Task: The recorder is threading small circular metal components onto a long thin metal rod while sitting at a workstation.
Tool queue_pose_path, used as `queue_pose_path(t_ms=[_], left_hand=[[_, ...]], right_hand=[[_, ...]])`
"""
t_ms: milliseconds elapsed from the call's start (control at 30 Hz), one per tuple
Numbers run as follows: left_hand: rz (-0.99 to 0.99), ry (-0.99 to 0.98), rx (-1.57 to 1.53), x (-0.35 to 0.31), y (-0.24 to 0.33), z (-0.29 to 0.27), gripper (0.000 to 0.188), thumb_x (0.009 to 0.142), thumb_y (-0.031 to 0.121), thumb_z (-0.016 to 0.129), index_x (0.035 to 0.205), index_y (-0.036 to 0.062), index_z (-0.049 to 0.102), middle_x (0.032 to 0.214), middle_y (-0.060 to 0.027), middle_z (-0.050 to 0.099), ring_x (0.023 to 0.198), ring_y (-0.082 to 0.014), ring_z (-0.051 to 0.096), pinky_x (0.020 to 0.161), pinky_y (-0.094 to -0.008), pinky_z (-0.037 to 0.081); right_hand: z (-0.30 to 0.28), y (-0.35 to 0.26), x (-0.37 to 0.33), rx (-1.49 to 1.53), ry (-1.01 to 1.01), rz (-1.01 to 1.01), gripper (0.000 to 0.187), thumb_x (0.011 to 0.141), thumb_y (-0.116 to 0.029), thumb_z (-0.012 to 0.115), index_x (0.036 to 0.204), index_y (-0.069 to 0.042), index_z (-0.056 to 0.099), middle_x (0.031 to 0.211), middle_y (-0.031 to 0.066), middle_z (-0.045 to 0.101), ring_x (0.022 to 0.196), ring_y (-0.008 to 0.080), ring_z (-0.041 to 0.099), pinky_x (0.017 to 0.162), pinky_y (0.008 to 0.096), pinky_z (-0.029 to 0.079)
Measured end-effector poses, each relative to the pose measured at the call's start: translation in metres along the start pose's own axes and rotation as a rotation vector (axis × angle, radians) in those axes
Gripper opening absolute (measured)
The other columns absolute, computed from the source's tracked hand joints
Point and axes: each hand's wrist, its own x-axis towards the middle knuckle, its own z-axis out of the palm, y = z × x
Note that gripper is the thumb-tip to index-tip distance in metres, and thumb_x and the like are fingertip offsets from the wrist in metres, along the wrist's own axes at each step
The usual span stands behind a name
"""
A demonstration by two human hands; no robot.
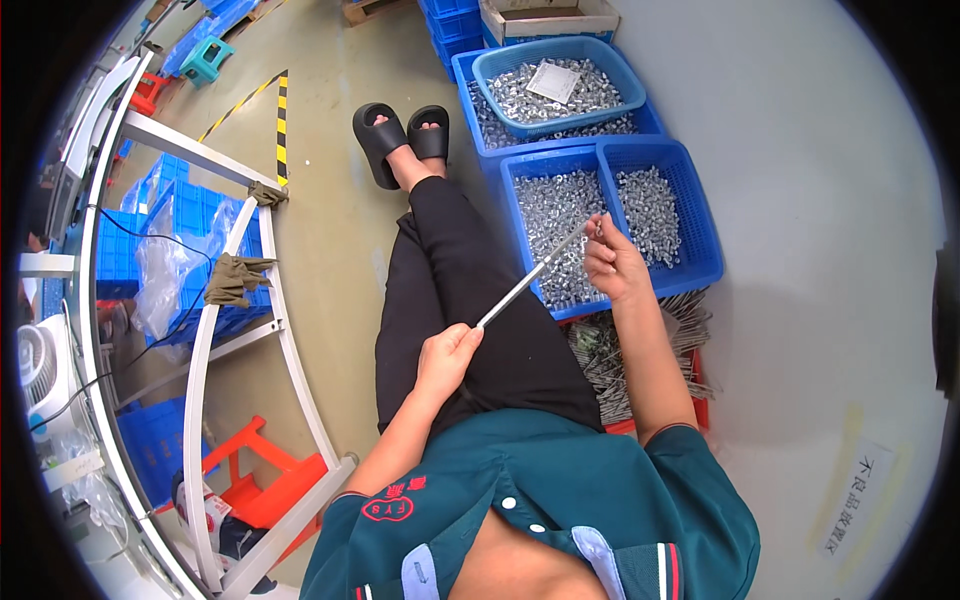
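Note:
A thin silvery metal rod (530,279) slants across my lap, its far end up and to the right. Closed around its near end is my left hand (447,362), above my thigh. My right hand (614,262) pinches at the far end, where a small shiny metal piece seems to sit between the fingertips; its kind is too small to tell. Below that hand stands a blue divided bin (704,222), with many small silvery metal parts (560,215) in both compartments. Long thin metal rods (605,372) lie heaped in a red container beside my right forearm.
Behind the divided bin, a light blue basket (484,68) of similar parts rests on another blue bin. A white metal frame (285,320) stands at left, with blue crates (200,215) and a red stool (262,470) near it. A pale wall (800,300) borders the right side.

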Motion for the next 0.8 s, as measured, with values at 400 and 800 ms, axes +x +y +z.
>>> queue_pose_path(t_ms=[400,800], left_hand=[[0.0,0.006,0.082,-0.003,0.0,0.003,0.037,0.086,0.034,0.056,0.066,0.003,0.052,0.05,-0.0087,0.044,0.045,-0.0191,0.043,0.047,-0.0342,0.035],[-0.003,0.028,0.031,-0.004,0.0,0.006,0.037,0.087,0.032,0.056,0.065,0.0025,0.05,0.05,-0.0087,0.042,0.044,-0.017,0.04,0.046,-0.0334,0.033]], right_hand=[[0.025,0.012,-0.004,-0.06,-0.124,-0.064,0.005,0.091,-0.01,0.051,0.09,-0.009,0.056,0.098,0.0096,0.062,0.043,0.0028,0.037,0.035,0.0155,0.028],[0.039,0.017,-0.005,-0.029,-0.104,-0.135,0.019,0.094,-0.017,0.045,0.098,-0.003,0.057,0.102,0.016,0.061,0.046,0.0048,0.038,0.039,0.0179,0.031]])
